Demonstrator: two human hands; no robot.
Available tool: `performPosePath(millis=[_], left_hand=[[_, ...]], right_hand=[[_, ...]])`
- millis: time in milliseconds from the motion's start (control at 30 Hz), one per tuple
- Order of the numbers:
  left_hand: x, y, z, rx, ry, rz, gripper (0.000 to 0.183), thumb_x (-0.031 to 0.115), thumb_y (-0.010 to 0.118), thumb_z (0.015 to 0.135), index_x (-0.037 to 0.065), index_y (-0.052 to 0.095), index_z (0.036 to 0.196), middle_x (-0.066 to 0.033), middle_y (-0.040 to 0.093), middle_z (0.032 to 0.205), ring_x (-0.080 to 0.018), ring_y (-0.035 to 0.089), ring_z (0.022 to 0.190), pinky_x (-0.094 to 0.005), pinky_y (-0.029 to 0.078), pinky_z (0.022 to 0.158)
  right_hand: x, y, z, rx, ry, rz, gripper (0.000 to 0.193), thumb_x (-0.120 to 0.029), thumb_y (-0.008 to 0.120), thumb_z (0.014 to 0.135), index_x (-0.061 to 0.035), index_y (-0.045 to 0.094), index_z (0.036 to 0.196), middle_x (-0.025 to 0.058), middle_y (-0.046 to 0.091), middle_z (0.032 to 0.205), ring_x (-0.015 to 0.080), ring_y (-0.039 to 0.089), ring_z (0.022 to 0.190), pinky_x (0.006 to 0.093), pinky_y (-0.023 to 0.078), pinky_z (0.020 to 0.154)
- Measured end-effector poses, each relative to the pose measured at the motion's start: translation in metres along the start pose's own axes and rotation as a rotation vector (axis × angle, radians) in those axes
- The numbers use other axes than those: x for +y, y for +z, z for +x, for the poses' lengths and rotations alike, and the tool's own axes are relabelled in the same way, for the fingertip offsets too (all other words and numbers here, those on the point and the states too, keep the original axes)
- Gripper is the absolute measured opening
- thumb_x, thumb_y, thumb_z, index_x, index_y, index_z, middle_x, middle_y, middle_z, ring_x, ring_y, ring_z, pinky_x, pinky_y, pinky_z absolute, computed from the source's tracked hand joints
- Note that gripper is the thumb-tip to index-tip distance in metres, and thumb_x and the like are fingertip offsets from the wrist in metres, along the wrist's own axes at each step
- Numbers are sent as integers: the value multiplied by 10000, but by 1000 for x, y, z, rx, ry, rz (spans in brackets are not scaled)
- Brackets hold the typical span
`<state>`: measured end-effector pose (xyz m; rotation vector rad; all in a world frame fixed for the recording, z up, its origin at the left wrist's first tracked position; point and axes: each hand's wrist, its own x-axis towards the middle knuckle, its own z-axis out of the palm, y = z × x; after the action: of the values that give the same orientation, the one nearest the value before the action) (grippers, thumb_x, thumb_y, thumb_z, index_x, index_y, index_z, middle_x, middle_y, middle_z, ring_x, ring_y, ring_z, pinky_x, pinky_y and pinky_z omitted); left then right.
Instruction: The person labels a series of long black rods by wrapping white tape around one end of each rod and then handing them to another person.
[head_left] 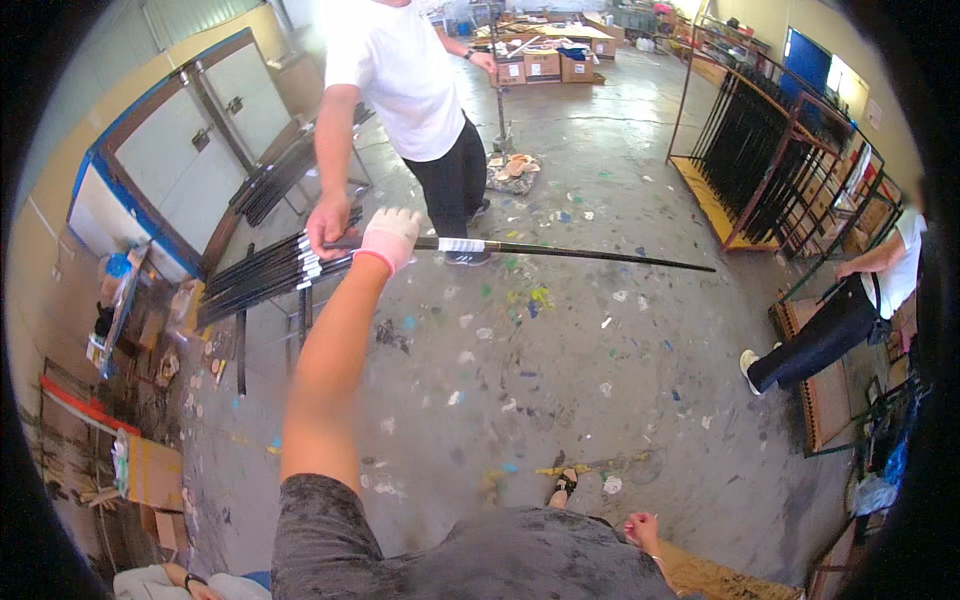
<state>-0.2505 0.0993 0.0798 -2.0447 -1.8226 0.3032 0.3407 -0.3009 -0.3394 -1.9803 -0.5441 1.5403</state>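
Note:
My left hand (392, 240), in a white and pink work glove, reaches far forward and is closed round a long black tapered rod (600, 257). A white label (461, 245) wraps the rod just right of my glove, and its thin end points right. Close by on the left, a co-worker's bare hand (328, 222) is at the rod's thick end, over a bundle of similar black rods (265, 280) with white bands lying on a stand. My bare right hand (641, 530) is low beside my body with curled fingers; what they hold, if anything, is too small to make out.
The co-worker in a white shirt (400, 75) stands ahead, beside a metal post (497, 80). At right are a rack of black rods (745, 150) and another person (860, 300). Cardboard boxes (543, 67) stand at the back; a seated person's arm (190, 582) shows lower left.

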Motion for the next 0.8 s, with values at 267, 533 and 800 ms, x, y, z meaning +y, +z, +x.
performPosePath(millis=[267, 533, 800], left_hand=[[24, -25, 14, -139, 43, -198, 264, 277, 648, 772, 104, 613, 969, -128, 654, 932, -298, 628, 911, -409, 494, 761], [100, -49, -25, -124, 245, -1007, 346, 272, 613, 822, 24, 524, 1046, -92, 553, 759, -156, 535, 699, -322, 449, 647], [204, -73, -116, -467, 272, -1987, 399, 392, 500, 900, 47, 527, 1098, 8, 479, 704, -77, 446, 594, -231, 385, 538]], right_hand=[[43, -21, -53, 89, 11, -105, 139, -155, 629, 792, -20, 608, 763, 66, 612, 642, 134, 563, 516, 266, 438, 447], [-119, 17, -51, 133, -460, -419, 294, -270, 634, 799, 19, 592, 826, 141, 623, 705, 212, 599, 650, 358, 481, 612], [-400, 122, -169, -26, -1263, -293, 207, -84, 636, 786, -23, 615, 982, 94, 608, 883, 216, 572, 831, 316, 456, 756]])
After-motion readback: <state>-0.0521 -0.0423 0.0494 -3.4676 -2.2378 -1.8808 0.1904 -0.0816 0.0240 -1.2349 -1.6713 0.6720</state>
